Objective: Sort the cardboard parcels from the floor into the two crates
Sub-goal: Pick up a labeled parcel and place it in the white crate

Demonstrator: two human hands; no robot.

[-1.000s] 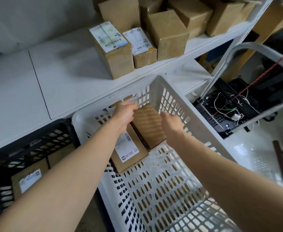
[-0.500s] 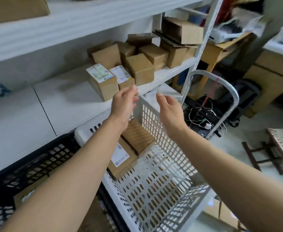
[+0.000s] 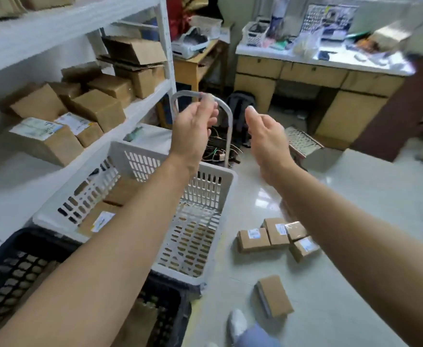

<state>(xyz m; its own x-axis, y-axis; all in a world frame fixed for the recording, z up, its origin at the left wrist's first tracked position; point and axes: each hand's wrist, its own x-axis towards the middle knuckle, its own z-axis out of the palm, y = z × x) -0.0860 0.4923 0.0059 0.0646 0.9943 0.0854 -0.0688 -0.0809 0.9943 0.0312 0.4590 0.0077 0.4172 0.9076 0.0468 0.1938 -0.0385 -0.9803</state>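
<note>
Both hands are empty and relaxed: the left hand (image 3: 192,131) and the right hand (image 3: 268,144) hang in the air, fingers loosely curved, palms facing each other, above the far end of the white crate (image 3: 220,176). This crate holds two parcels (image 3: 97,219) along its left wall and stands just beside the black crate (image 3: 30,236). To the right, on the floor (image 3: 355,221), lies a cluster of four parcels (image 3: 253,240), and nearer a single parcel (image 3: 275,299).

Under my arm the white crate (image 3: 228,181) is matt, perforated plastic, and so is the black crate (image 3: 30,234). The parcels (image 3: 253,242) are dull brown cardboard with white paper labels (image 3: 253,232). The pale floor (image 3: 355,209) is smooth and glossy.
</note>
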